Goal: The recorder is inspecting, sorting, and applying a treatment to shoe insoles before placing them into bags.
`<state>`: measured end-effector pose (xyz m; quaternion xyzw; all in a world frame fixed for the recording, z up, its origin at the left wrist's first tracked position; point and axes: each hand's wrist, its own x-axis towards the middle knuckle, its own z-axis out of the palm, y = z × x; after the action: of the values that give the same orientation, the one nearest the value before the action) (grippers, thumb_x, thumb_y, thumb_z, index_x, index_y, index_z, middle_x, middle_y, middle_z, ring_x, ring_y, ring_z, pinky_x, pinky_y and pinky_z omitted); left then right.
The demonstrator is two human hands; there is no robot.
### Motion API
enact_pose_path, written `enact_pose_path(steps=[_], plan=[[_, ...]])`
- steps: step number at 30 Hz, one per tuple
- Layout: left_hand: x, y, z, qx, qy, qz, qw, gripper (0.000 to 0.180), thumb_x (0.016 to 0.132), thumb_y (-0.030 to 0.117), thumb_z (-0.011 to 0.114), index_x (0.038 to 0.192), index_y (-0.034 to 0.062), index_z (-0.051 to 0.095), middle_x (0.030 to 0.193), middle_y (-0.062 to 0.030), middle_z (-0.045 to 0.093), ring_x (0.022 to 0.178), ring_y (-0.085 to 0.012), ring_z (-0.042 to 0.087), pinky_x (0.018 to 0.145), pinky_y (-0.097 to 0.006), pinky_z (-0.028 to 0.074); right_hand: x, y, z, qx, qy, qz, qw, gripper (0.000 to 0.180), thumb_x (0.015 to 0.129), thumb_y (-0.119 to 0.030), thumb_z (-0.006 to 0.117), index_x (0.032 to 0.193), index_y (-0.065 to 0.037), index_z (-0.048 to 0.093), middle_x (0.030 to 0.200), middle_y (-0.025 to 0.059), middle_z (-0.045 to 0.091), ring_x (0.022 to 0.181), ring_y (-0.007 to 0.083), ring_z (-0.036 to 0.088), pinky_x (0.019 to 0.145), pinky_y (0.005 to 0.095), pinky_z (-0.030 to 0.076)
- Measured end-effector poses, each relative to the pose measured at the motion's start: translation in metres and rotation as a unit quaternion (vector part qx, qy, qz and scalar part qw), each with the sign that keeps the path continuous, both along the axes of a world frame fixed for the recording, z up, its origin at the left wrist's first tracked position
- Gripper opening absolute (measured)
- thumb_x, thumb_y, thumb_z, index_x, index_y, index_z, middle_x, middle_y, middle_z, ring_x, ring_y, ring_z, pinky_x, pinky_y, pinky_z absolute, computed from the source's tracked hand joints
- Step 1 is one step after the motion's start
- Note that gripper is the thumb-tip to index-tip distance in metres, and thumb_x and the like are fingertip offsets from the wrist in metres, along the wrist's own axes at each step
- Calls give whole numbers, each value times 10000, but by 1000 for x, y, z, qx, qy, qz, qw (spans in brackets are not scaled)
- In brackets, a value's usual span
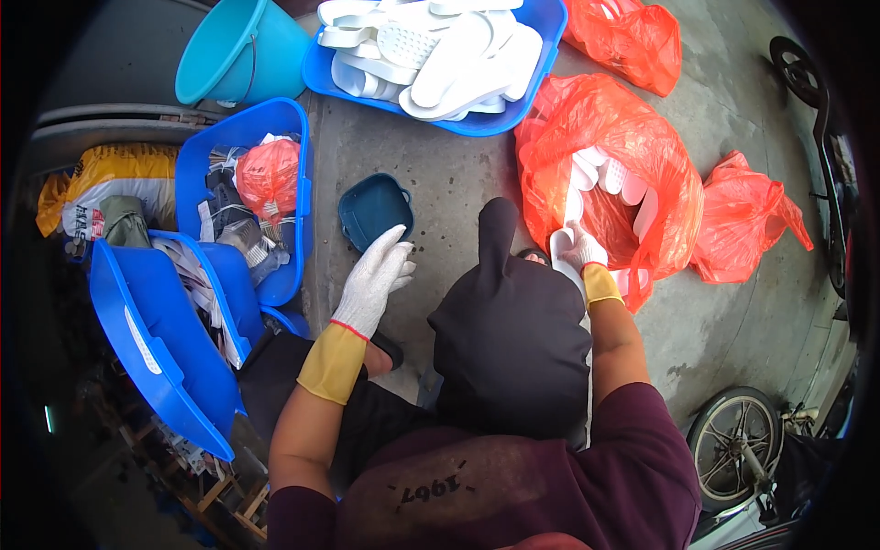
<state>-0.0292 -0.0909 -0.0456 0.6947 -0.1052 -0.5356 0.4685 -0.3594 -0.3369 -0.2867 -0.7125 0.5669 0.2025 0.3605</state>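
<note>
My left hand (375, 278), in a white knit glove with a yellow cuff, is held up over the floor with its fingers stretched out and nothing in them. Just beyond its fingertips is a small dark teal basin (377, 206). At the near left edge of an open orange-red plastic bag (674, 151), my right hand (587, 247), gloved the same way, closes on a white shoe sole (565, 259). More white soles (632, 187) stand around the inside of the bag. The fingertips of my right hand are partly hidden.
A blue bin (321, 78) heaped with white soles stands ahead, beside a turquoise bucket (220, 55). Blue bins (299, 229) with odds and ends sit left. Other orange-red bags (742, 220) lie right, near a motorcycle wheel (733, 445).
</note>
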Motion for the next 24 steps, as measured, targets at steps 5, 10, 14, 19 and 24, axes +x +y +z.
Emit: enact_pose_path(steps=[5,10,14,19,24], plan=[[-1,-11,7,-45,10,0,999,512,1128,309,501,1583,85,433,1463,-201,566,1216,-292,640,1059,-429,525,-69,-52,7,13,-286,-143,947,613,753,32,750,1347,-88,660,1157,107,761,1059,229,729,969,363,563],[14,5,29,-104,87,53,989,722,1093,538,474,1644,102,308,1586,-266,422,1370,-411,530,1101,-504,493,45,-111,200,-150,-362,106,914,487,788,84,741,1252,-63,735,1083,102,772,990,167,723,886,315,578],[30,15,49,-181,208,117,954,1067,961,780,492,1692,115,90,1693,-276,212,1462,-520,392,1141,-658,403,173,-66,319,-95,-564,349,742,408,736,7,796,1136,-73,772,1064,120,753,987,287,715,897,364,579],[44,33,74,-301,254,139,908,839,1003,781,374,1563,159,420,1486,-198,535,1339,-377,550,1064,-628,484,284,71,371,-91,-593,664,447,302,696,-140,791,994,-95,768,1099,150,697,1117,378,653,980,478,538],[87,85,39,-353,202,215,888,720,1051,678,412,1437,79,518,1280,-132,636,1200,-271,645,1008,-433,557,317,182,366,-179,-644,606,431,538,678,-108,801,1203,-66,689,1242,171,648,1176,413,624,1021,480,523]])
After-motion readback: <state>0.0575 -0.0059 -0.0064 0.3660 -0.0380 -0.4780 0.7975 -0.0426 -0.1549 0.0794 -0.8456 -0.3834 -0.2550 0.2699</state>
